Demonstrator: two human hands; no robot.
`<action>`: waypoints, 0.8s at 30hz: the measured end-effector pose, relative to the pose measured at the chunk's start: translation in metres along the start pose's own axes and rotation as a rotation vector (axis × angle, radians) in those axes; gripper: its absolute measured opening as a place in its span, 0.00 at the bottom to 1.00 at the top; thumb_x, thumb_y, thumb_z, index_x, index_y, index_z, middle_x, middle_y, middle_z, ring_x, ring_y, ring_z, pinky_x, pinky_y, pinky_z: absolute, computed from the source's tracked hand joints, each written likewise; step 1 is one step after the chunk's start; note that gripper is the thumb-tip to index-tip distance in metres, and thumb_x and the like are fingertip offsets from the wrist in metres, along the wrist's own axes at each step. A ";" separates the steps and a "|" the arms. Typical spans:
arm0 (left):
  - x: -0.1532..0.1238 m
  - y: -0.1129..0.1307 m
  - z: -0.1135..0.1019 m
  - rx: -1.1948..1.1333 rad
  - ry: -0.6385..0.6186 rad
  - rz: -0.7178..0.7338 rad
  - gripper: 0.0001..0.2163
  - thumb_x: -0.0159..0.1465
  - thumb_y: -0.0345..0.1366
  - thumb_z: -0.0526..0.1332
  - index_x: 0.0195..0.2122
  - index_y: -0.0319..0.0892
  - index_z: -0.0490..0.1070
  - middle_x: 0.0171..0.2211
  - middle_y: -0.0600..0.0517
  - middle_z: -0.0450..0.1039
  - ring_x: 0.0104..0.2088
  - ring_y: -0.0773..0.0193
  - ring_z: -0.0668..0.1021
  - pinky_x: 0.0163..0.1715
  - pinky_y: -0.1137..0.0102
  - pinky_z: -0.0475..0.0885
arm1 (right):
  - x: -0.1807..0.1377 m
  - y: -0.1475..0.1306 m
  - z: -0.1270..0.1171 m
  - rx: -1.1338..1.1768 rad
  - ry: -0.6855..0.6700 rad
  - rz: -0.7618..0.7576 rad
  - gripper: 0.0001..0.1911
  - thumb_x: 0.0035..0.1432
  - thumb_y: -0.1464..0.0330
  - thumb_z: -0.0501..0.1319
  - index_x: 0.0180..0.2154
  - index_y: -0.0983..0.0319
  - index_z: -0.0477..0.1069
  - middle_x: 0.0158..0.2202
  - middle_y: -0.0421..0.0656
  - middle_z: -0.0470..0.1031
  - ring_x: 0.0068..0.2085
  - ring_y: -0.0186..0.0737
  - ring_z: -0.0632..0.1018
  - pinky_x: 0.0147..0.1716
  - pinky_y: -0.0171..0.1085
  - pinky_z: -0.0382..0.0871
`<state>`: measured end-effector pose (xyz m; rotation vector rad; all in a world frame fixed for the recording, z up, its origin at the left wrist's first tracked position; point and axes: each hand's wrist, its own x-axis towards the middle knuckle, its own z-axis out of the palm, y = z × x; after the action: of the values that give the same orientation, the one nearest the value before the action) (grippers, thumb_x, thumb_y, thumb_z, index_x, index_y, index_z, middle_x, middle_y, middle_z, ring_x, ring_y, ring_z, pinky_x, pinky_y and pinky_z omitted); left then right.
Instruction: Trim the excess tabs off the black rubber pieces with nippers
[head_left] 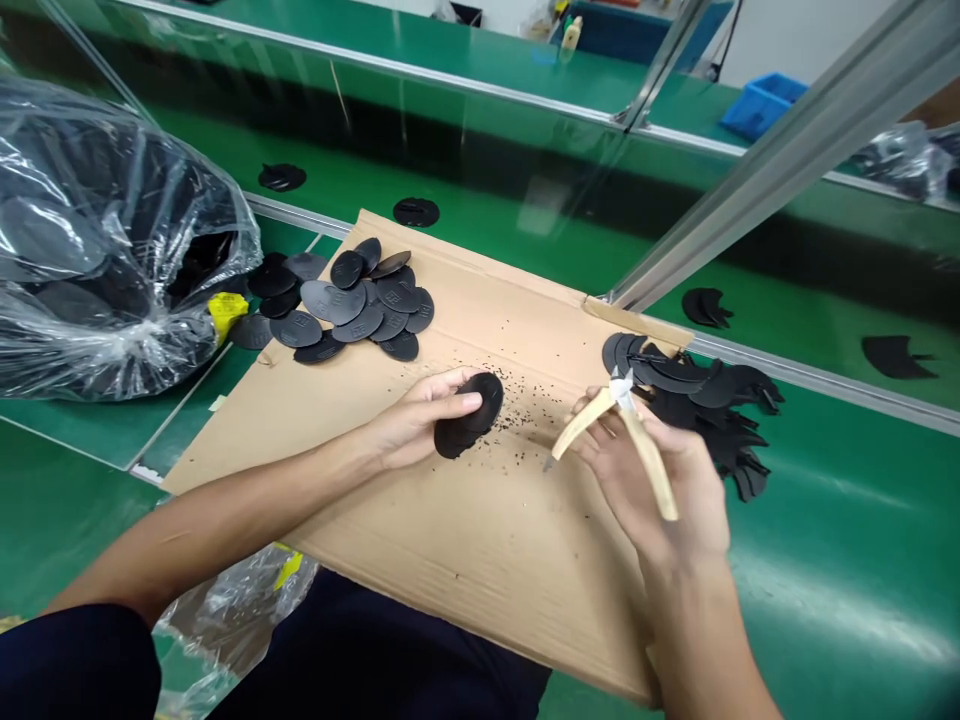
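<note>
Held ovals: a few flat black ovals (469, 415), overlapping, gripped at the fingertips of the left hand (424, 415) and lifted over the cardboard
Left fingers: narrow, pinched on the ovals, thumb laid across the upper face
Nippers: the nippers (621, 392) with pale handles sit in the right hand (696, 490), their metal head up beside the fingertips, handles spread apart
Right fingers: loosely curled around the nippers — some are hidden behind the handles
Black crumbs: small black crumbs (517, 415) scattered between the two hands' fingers, thickest just beside the left fingertips
Cardboard: a brown cardboard sheet (480, 540) beneath both hands
Oval pile: a heap of black discs (375, 305) beyond the left fingers and to their left, some bearing raised marks
Curved pile: curved black pieces (697, 385) just beyond the right fingers and to their right, spilling off the cardboard onto the green table (847, 570)
Clear bag: a clear plastic bag (112, 250) of dark pieces, well left of the left fingers — yellow tape (226, 315) near its mouth
Far side: a slanting metal post (750, 190) and a blue bin (763, 105), well beyond the right fingers
</note>
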<state>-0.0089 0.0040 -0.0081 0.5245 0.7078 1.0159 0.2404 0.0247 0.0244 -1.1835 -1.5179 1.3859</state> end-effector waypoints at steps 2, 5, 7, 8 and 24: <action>0.000 0.000 0.001 -0.021 -0.019 -0.019 0.20 0.51 0.39 0.77 0.42 0.40 0.74 0.30 0.52 0.75 0.24 0.72 0.73 0.20 0.77 0.67 | 0.002 -0.002 0.002 0.168 -0.083 0.091 0.27 0.70 0.54 0.42 0.56 0.56 0.71 0.56 0.53 0.75 0.55 0.55 0.78 0.46 0.55 0.78; -0.001 0.001 0.002 -0.018 -0.042 -0.032 0.22 0.49 0.40 0.78 0.42 0.40 0.74 0.29 0.52 0.75 0.22 0.72 0.72 0.20 0.76 0.67 | 0.000 -0.007 0.008 0.212 -0.166 0.147 0.33 0.69 0.48 0.38 0.62 0.56 0.66 0.58 0.54 0.74 0.55 0.56 0.78 0.45 0.57 0.78; -0.003 0.000 0.002 -0.006 -0.075 -0.060 0.22 0.50 0.40 0.78 0.42 0.40 0.73 0.29 0.53 0.75 0.21 0.73 0.72 0.21 0.76 0.68 | -0.002 -0.010 0.013 0.233 -0.218 0.172 0.35 0.68 0.46 0.38 0.63 0.55 0.64 0.58 0.55 0.74 0.55 0.56 0.78 0.45 0.56 0.77; -0.004 0.000 0.002 0.003 -0.100 -0.078 0.22 0.50 0.40 0.78 0.42 0.40 0.73 0.29 0.53 0.74 0.22 0.72 0.73 0.21 0.76 0.68 | -0.003 -0.012 0.016 0.248 -0.243 0.185 0.34 0.68 0.46 0.39 0.63 0.55 0.65 0.57 0.55 0.75 0.54 0.55 0.79 0.44 0.56 0.77; -0.003 0.001 -0.002 0.123 -0.117 -0.032 0.26 0.53 0.45 0.76 0.50 0.41 0.75 0.33 0.50 0.79 0.27 0.66 0.78 0.29 0.71 0.73 | -0.020 0.000 0.028 -0.514 -0.083 -0.456 0.22 0.64 0.68 0.64 0.59 0.53 0.73 0.41 0.45 0.77 0.40 0.45 0.78 0.42 0.46 0.75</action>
<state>-0.0124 0.0016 -0.0078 0.6719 0.6752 0.9078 0.2193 -0.0028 0.0221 -0.9789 -2.1229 0.7706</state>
